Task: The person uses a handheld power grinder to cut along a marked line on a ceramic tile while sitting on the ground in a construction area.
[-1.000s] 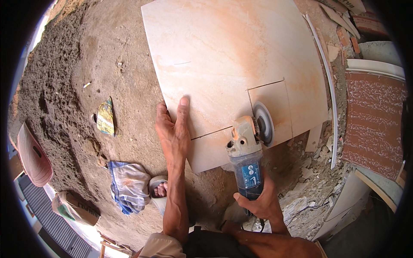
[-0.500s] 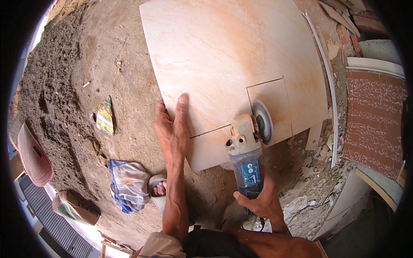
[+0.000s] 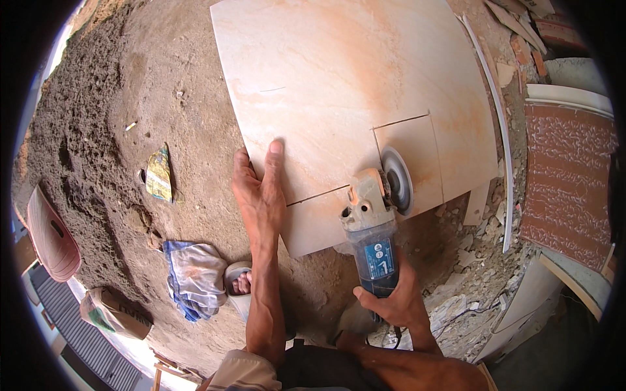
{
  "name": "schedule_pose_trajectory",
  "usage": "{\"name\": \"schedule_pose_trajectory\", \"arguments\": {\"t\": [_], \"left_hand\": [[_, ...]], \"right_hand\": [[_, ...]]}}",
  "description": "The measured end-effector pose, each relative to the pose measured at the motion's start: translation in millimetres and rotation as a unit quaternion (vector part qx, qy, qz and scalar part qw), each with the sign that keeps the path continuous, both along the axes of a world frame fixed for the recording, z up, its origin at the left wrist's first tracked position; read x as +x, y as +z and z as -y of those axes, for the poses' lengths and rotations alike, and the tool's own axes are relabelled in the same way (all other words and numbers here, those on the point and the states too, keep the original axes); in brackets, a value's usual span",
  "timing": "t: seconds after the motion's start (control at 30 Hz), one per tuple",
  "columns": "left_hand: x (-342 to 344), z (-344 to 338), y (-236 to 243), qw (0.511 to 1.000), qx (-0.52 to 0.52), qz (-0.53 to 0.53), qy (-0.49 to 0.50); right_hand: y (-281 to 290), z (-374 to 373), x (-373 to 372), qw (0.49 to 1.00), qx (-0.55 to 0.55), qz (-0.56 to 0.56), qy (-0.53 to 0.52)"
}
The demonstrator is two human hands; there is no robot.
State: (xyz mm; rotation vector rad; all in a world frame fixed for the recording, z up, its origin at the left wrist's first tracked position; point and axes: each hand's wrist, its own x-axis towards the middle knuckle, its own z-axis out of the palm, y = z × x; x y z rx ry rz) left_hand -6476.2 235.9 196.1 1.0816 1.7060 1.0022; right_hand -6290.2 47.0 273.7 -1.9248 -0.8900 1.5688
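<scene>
A large cream tile (image 3: 313, 85) with orange-brown veining lies in front of me, dark lines running across its near part. My left hand (image 3: 259, 192) grips its left edge, thumb flat on top and the other fingers over the side, partly hidden. My right hand (image 3: 394, 296) is wrapped round the body of a blue angle grinder (image 3: 373, 238). The grinder's grey disc (image 3: 397, 180) stands on edge at the tile's near right, along the left line of a marked rectangle. Whether the disc is spinning I cannot tell.
A crumpled cloth (image 3: 195, 277) lies beside my sandalled foot (image 3: 240, 284). Further left are a yellow wrapper (image 3: 158, 174), a paper sack (image 3: 116, 314) and a pinkish curved board (image 3: 51, 234). Rubble (image 3: 466, 274), a white strip (image 3: 495, 124) and a patterned brown tile (image 3: 566, 186) are at right.
The grinder and its disc have shifted very slightly away from me along the line. My left hand keeps its grip on the tile's edge.
</scene>
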Motion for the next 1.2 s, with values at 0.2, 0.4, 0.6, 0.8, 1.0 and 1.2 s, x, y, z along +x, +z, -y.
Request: {"name": "schedule_pose_trajectory", "arguments": {"t": [0.2, 0.4, 0.6, 0.8, 1.0, 1.2], "left_hand": [[-1.9, -0.1, -2.4, 1.000, -0.006, -0.009, -0.008], [-0.3, 0.8, -1.6, 1.000, 0.001, -0.013, 0.000], [-4.8, -0.1, -4.3, 1.000, -0.006, -0.025, -0.016], [-4.0, -0.3, -0.9, 0.999, -0.035, -0.035, -0.009], [-2.7, 0.4, 0.8, 0.999, -0.038, -0.030, -0.005], [-4.0, -0.5, -0.1, 1.000, -0.029, -0.002, -0.009]], "right_hand": [[-1.2, 1.1, 0.9, 1.000, -0.002, -0.008, -0.008], [-2.8, 1.2, 2.2, 1.000, 0.000, -0.003, 0.006], [-4.6, 2.0, 2.4, 1.000, 0.003, -0.005, 0.001], [-6.9, 2.0, 3.0, 1.000, 0.009, 0.003, 0.006], [-5.1, -1.3, 1.9, 1.000, 0.009, 0.001, 0.003], [-6.3, -1.1, 2.8, 1.000, 0.009, -0.005, 0.002]]}}
